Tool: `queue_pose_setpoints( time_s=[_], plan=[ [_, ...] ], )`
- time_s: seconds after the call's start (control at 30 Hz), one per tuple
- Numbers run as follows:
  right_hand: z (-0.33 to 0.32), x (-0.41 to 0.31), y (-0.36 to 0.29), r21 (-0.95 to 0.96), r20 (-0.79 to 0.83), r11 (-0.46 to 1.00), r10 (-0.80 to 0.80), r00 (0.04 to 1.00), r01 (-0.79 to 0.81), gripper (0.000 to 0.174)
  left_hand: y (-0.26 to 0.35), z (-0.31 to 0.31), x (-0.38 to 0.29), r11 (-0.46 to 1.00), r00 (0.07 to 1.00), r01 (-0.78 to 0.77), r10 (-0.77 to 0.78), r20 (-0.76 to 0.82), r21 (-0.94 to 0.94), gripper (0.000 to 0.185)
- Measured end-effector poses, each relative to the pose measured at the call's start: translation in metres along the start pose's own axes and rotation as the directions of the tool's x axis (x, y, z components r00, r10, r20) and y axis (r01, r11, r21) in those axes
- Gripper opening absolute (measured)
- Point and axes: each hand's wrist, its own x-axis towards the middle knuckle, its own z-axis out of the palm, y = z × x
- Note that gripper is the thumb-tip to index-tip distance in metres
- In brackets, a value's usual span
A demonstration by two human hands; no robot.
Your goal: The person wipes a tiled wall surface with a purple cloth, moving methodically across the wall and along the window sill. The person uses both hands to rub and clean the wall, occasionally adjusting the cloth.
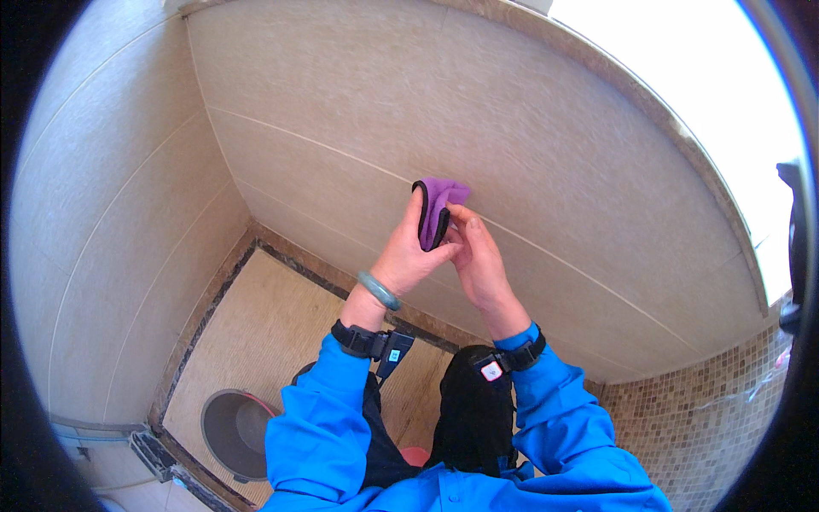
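Observation:
A purple cloth with black edging (437,208) is folded in my left hand (409,249), its thumb below the fold and its fingers partly hidden behind the cloth. My right hand (477,256) meets it from the right, its fingertips at the cloth's right edge and near my left thumb. Both hands are in front of the beige tiled wall (358,128). A grey-green bangle (379,291) circles my left wrist, and black straps with small devices sit over both blue sleeves.
A grey bucket (237,435) stands on the ribbed floor (269,320) at lower left. A dark stone border (307,265) runs along the floor's edge. A stone ledge (646,102) tops the wall below a bright opening. Mosaic tiling (691,409) lies at lower right, and something red (415,456) shows between my legs.

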Motion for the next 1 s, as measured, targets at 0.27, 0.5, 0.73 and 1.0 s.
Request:
queue_pose_setpoints(
  time_s=[0.27,0.5,0.73,1.0],
  plan=[
    [-0.003,-0.005,-0.005,-0.348,-0.049,0.936,-0.083,0.995,0.061,0.042,-0.018,-0.005,0.009,0.973,0.967,-0.007,-0.053,-0.249,-0.232,0.051],
    [-0.013,0.005,-0.022,-0.442,-0.138,0.891,0.051,0.989,-0.107,0.033,-0.008,-0.008,0.009,0.918,0.972,-0.076,-0.019,-0.235,-0.389,0.041],
    [-0.001,0.019,-0.05,-0.607,-0.011,0.792,-0.088,0.996,0.064,0.023,-0.014,-0.007,0.014,0.947,0.928,-0.076,-0.047,-0.37,-0.313,0.033],
    [0.065,0.042,-0.193,-0.794,0.537,-0.046,-0.523,0.662,0.607,0.028,-0.002,-0.036,0.025,0.995,0.623,-0.104,0.055,-0.78,-0.013,0.037]
  ],
)
